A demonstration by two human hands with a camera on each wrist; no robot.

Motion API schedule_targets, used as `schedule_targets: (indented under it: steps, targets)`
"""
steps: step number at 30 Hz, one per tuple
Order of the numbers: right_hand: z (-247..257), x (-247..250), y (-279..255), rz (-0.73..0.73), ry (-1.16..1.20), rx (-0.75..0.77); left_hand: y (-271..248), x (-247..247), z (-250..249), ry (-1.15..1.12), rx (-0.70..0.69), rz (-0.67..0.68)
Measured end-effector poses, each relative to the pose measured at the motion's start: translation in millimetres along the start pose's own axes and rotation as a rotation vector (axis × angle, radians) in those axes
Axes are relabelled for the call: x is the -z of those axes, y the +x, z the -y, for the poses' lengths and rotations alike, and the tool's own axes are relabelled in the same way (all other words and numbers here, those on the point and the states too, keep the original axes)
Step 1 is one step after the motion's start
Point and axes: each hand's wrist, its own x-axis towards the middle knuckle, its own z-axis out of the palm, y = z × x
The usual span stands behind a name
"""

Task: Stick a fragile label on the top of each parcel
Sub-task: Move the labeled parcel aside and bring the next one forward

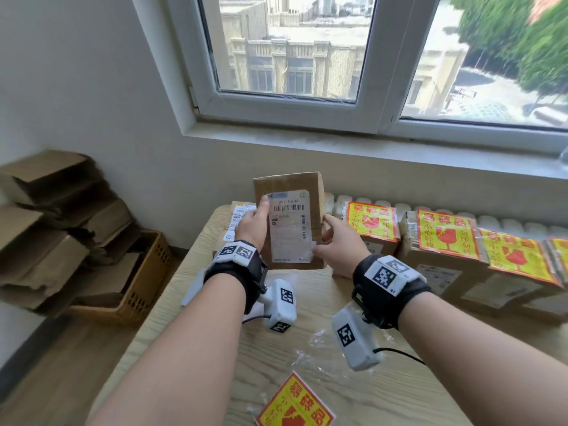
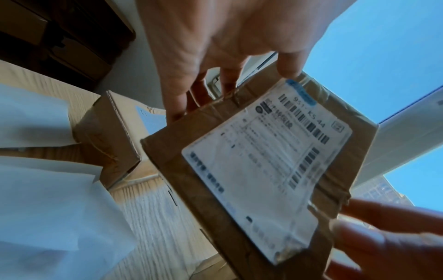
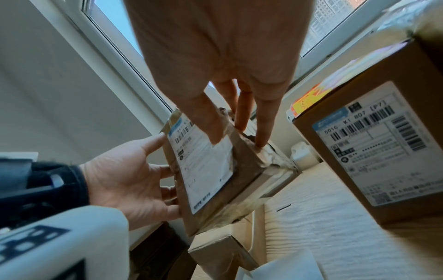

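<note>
A flat brown parcel (image 1: 292, 189) with a white shipping label (image 1: 290, 229) is held upright above the table, label side facing me. My left hand (image 1: 253, 224) grips its left edge, thumb on the front and fingers behind. My right hand (image 1: 335, 244) grips the lower right edge, thumb on the label's corner. The wrist views show the same parcel (image 2: 172, 151) (image 3: 246, 170) held between both hands (image 2: 215, 56) (image 3: 215, 75). No fragile sticker shows on the face I see. A loose red-and-yellow fragile label (image 1: 295, 404) lies on the table near me.
Three parcels with fragile labels (image 1: 372, 224) (image 1: 445, 235) (image 1: 519, 256) line the table's right side. Another brown parcel (image 1: 239, 219) sits behind my left hand. White backing sheets (image 2: 48, 189) lie on the wooden table (image 1: 215, 333). A crate of flattened cardboard (image 1: 138, 272) stands on the floor at left.
</note>
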Motion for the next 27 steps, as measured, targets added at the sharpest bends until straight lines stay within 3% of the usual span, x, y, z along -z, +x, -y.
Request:
schedule_targets:
  steps: [6, 10, 13, 18, 27]
  targets:
    - [8, 25, -38, -0.02, 0.189, 0.044, 10, 7, 22, -0.169, 0.101, -0.048]
    - [6, 44, -62, -0.053, 0.361, 0.011, -91, 7, -32, -0.22, 0.054, 0.008]
    - [2, 59, -77, -0.075, 0.46, 0.005, -120, 0, -44, -0.196, 0.033, 0.051]
    - [-20, 81, -92, -0.152, 0.487, 0.018, -145, -14, -47, -0.169, -0.009, 0.094]
    - [-54, 137, -152, -0.305, 0.465, -0.106, -180, -69, -52, -0.09, -0.085, 0.253]
